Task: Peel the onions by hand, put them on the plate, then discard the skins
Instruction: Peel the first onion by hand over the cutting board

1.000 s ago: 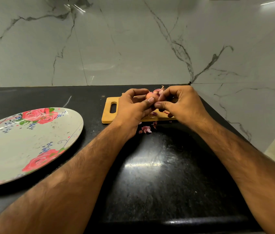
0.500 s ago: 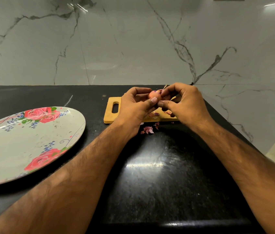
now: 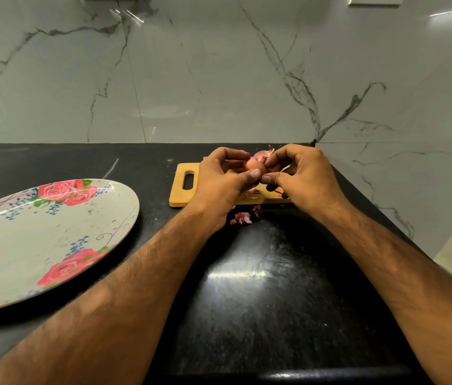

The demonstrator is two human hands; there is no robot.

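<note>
A small pinkish onion (image 3: 255, 161) is held above the wooden cutting board (image 3: 181, 190) between both hands. My left hand (image 3: 223, 179) grips it from the left, thumb against its near side. My right hand (image 3: 301, 176) pinches the skin at its right side with fingertips and thumb. Most of the onion is hidden by the fingers. Torn skin pieces (image 3: 242, 218) lie on the black counter just in front of the board, and a few more skin scraps (image 3: 256, 191) rest on the board. The floral plate (image 3: 11, 254) sits at the left with nothing on it.
The black granite counter (image 3: 260, 301) ends at a marble wall behind and at an edge on the right, close to the board. The plate overhangs the view's left side.
Both hands have stayed over the board with the onion; the right fingers have shifted slightly on its skin. The camera has tilted a little.
</note>
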